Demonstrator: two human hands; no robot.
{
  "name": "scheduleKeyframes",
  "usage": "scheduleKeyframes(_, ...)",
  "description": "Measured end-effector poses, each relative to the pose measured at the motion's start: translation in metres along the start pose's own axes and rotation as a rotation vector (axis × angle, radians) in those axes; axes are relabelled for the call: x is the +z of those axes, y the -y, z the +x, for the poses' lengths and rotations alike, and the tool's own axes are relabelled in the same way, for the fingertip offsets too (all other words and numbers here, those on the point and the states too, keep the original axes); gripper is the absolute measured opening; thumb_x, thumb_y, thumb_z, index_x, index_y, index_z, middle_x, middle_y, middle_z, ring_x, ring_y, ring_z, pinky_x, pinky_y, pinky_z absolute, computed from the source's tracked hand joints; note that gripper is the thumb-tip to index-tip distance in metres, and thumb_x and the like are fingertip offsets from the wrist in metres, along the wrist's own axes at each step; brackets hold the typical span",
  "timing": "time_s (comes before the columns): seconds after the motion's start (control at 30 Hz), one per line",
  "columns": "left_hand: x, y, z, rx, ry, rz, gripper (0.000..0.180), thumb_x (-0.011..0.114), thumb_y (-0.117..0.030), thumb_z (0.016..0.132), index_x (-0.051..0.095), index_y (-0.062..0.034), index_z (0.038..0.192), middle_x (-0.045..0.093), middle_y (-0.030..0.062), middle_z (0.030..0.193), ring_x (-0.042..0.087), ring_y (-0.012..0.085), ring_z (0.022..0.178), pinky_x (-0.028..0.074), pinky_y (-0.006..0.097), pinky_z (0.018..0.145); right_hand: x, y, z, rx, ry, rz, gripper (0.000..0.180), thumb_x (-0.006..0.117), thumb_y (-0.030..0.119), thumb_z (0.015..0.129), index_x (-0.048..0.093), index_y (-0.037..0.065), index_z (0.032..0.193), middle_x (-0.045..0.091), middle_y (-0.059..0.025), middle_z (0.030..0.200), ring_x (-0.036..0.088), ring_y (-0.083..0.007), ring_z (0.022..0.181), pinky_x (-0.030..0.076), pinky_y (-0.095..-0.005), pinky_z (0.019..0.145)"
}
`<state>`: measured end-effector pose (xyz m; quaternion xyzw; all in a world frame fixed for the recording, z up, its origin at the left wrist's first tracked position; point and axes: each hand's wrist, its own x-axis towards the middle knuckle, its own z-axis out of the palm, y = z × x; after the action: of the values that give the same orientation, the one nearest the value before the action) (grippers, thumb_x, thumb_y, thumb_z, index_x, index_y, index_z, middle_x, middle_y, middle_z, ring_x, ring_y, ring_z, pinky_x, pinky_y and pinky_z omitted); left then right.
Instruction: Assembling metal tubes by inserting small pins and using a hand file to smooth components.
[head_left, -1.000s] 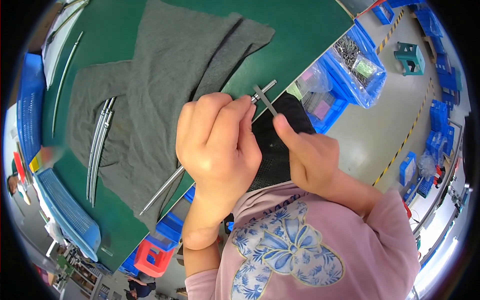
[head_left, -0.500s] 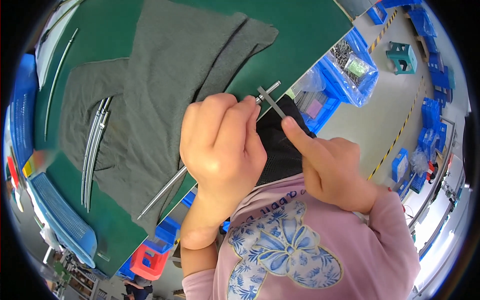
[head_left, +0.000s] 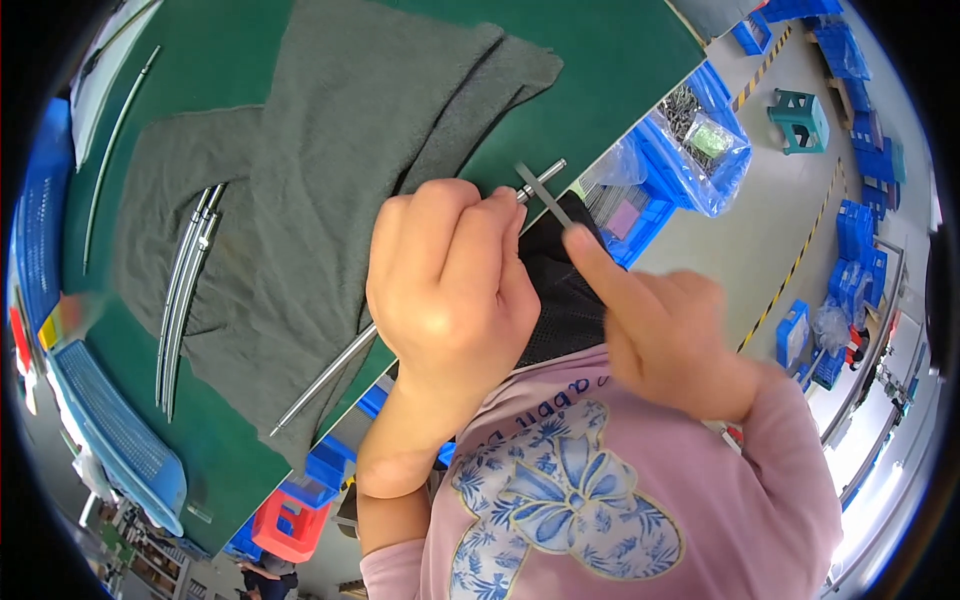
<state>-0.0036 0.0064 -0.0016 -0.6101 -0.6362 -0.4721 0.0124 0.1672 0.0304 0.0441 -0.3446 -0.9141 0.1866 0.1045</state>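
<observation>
At the table edge (head_left: 622, 100), hands (head_left: 450, 280) hold rod (head_left: 325, 380) and flat bar (head_left: 545, 197)

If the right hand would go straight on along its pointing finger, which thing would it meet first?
Probably the metal rod, just beyond the left hand; the flat grey strip in the right hand crosses that rod in view, though depth is unclear.

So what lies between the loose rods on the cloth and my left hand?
In the head view, straight across, only grey cloth lies between the loose rods and your left hand.
</observation>
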Motion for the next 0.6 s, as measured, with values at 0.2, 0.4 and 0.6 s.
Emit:
scheduleKeyframes(0.2,-0.001,0.000,0.001,0.017,0.026,0.001,0.017,0.070,0.006,0.063,0.064,-0.0008,0.078,0.055,0.0079,0.077,0.051,0.0249,0.063,0.042,0.033,0.054,0.020,-0.006,0.018,-0.069,-0.139,-0.025,0.060,0.054,-0.006,0.065,0.060,0.000,0.125,0.048,-0.0034,0.052,0.044,-0.0191,0.039,0.035,-0.0307,0.041)
scheduleKeyframes(0.4,-0.006,0.001,0.007,0.026,0.079,0.030,0.018,0.070,0.007,0.063,0.065,-0.0003,0.079,0.055,0.0081,0.078,0.052,0.0254,0.064,0.042,0.035,0.055,0.051,-0.014,0.020,-0.109,-0.345,0.028,0.058,0.058,0.002,0.066,0.062,0.006,0.124,0.034,0.0015,0.051,0.037,-0.0137,0.037,0.030,-0.0287,0.035)
scheduleKeyframes(0.6,-0.003,0.002,0.003,0.010,0.061,0.014,0.018,0.070,0.006,0.062,0.065,-0.0011,0.078,0.055,0.0078,0.077,0.052,0.0253,0.064,0.042,0.034,0.055,0.074,-0.023,0.007,-0.146,-0.466,0.077,0.053,0.056,-0.001,0.065,0.065,0.000,0.117,0.040,0.0001,0.054,0.040,-0.0130,0.040,0.033,-0.0284,0.038)
